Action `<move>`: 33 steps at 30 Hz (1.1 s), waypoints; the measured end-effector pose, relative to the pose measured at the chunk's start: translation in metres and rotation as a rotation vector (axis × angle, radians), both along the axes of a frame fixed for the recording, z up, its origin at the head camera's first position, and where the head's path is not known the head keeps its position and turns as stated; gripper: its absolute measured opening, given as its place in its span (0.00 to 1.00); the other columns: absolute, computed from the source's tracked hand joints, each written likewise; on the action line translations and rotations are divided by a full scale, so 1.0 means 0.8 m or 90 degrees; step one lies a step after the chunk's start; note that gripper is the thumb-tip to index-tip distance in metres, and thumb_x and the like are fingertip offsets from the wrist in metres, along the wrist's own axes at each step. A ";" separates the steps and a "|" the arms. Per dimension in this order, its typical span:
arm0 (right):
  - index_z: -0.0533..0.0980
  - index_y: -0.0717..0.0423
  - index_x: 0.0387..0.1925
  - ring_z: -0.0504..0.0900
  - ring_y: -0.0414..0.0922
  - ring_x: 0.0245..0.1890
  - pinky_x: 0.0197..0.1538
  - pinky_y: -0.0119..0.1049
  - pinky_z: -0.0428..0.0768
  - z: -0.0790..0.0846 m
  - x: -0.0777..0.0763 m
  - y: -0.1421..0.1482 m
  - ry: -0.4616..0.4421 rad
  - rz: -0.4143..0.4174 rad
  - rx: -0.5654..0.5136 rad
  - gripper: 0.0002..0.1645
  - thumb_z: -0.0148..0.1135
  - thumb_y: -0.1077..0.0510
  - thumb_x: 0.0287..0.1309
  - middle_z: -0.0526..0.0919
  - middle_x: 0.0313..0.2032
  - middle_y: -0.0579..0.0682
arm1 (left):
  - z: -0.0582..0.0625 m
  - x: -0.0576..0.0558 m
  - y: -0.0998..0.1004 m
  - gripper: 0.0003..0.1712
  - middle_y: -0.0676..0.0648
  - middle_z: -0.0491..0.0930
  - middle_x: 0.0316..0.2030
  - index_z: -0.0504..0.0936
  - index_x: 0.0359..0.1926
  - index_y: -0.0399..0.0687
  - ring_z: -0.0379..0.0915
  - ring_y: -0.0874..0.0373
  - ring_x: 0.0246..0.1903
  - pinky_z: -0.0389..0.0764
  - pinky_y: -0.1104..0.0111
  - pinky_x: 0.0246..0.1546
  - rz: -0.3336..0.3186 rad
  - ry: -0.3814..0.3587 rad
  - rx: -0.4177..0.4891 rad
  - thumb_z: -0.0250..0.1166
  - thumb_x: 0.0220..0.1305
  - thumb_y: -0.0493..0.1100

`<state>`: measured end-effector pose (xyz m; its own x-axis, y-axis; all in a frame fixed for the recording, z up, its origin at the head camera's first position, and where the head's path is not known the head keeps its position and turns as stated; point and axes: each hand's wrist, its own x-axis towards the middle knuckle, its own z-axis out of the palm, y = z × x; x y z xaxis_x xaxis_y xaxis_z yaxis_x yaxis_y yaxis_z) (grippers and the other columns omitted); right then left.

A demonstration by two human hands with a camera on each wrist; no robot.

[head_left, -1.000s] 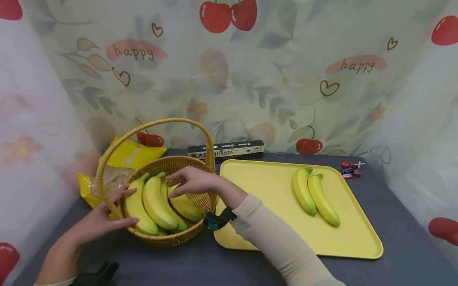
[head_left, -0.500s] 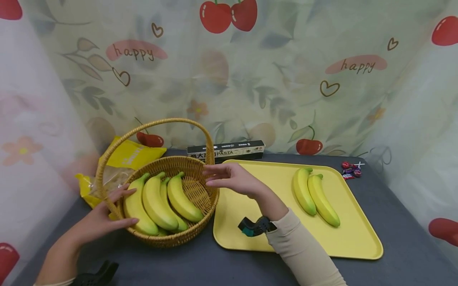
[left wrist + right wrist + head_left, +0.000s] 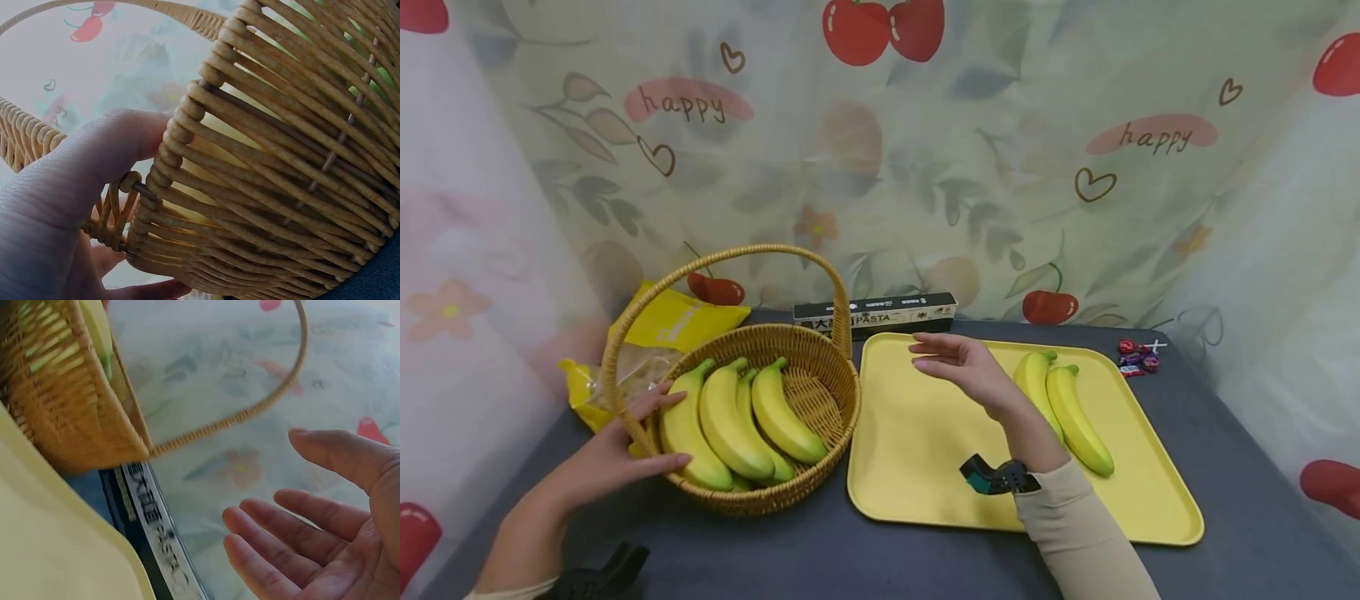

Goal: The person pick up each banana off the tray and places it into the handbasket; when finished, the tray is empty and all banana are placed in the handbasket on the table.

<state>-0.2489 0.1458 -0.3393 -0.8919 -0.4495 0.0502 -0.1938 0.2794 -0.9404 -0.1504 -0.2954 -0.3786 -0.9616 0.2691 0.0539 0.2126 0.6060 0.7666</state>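
Observation:
A wicker basket (image 3: 811, 379) with an arched handle stands on the left and contains several bananas (image 3: 730, 422). My left hand (image 3: 598, 467) grips its left rim by the handle's foot; in the left wrist view the thumb hooks over the woven edge and some fingers are hidden behind it. My right hand (image 3: 973, 371) hovers above the yellow tray (image 3: 910, 475) with nothing in it, its fingers loosely extended and thumb apart, as the right wrist view also shows. On the tray's right side lie two bananas (image 3: 1078, 421), the left one partly covered by my right hand and forearm.
Behind the basket is a yellow bag (image 3: 688, 325) with a see-through part. A pasta box (image 3: 895, 314) lies along the back, against the printed curtain. Lollipops and small wrapped candies (image 3: 1138, 358) are past the tray's far right corner, on the dark tabletop (image 3: 790, 554).
My right hand has come out of the basket and moved right, over the tray, holding nothing. The bananas keep their places. My left hand stays on the basket's rim.

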 end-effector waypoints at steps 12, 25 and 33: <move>0.64 0.58 0.65 0.76 0.43 0.57 0.61 0.43 0.70 -0.017 -0.003 0.079 0.005 -0.115 0.041 0.34 0.59 0.51 0.60 0.71 0.62 0.60 | 0.000 0.001 0.000 0.44 0.32 0.39 0.72 0.58 0.69 0.45 0.26 0.31 0.69 0.48 0.31 0.55 0.003 0.005 0.015 0.69 0.55 0.45; 0.56 0.59 0.69 0.75 0.28 0.51 0.57 0.27 0.72 -0.040 0.003 0.134 -0.035 -0.243 0.067 0.40 0.56 0.46 0.62 0.65 0.65 0.62 | 0.000 -0.001 0.001 0.44 0.32 0.39 0.72 0.58 0.69 0.46 0.27 0.30 0.69 0.47 0.31 0.55 0.002 0.006 0.012 0.69 0.55 0.46; 0.49 0.61 0.71 0.60 0.54 0.68 0.67 0.45 0.60 -0.054 0.000 0.145 -0.081 -0.274 0.050 0.41 0.54 0.51 0.65 0.59 0.68 0.62 | -0.001 -0.001 0.001 0.44 0.32 0.38 0.72 0.58 0.69 0.45 0.26 0.30 0.69 0.47 0.31 0.55 0.000 0.004 0.010 0.69 0.55 0.46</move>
<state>-0.2488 0.2616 -0.3828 -0.9952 -0.0342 -0.0916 0.0718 0.3812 -0.9217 -0.1511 -0.2948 -0.3791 -0.9614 0.2678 0.0635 0.2167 0.5942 0.7746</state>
